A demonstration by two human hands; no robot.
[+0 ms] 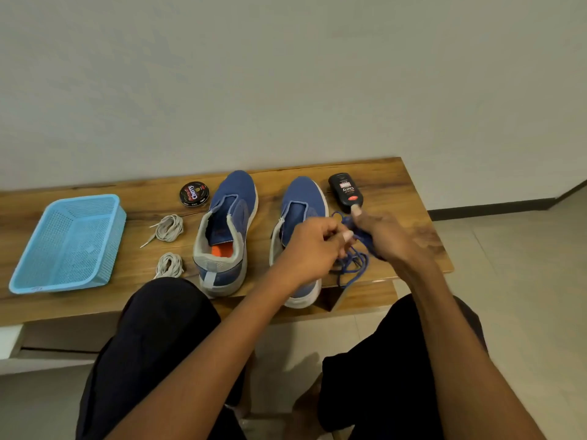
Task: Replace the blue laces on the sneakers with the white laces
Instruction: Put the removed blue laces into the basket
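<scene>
Two hands: both work at one bundle of blue laces, meeting just above the near right part of the tabletop (397, 182).
Left hand (313, 249): its fingers (344, 236) are curled and pinch a strand of the blue laces (352, 262).
Right hand (390, 236): its fingers are curled round a bunched part of the same laces; one finger sticks up toward the far edge.
Blue laces: loose loops hang below both sets of fingers, down to the tabletop's near edge; none run through either shoe.
Right sneaker (301, 201): directly under and behind the left fingers, toe pointing away, unlaced, heel partly hidden by the left hand.
Polish bottle (345, 192): lying just beyond the right fingers, dark with a red label.
Left sneaker (228, 223): further left of the left fingers, also unlaced, orange insole showing.
White laces: two coiled bundles left of that sneaker, one farther (168, 228), one nearer (170, 265).
Polish tin (194, 194): round, beyond the farther bundle.
Basket (68, 244): light blue mesh, farthest left of the fingers.
</scene>
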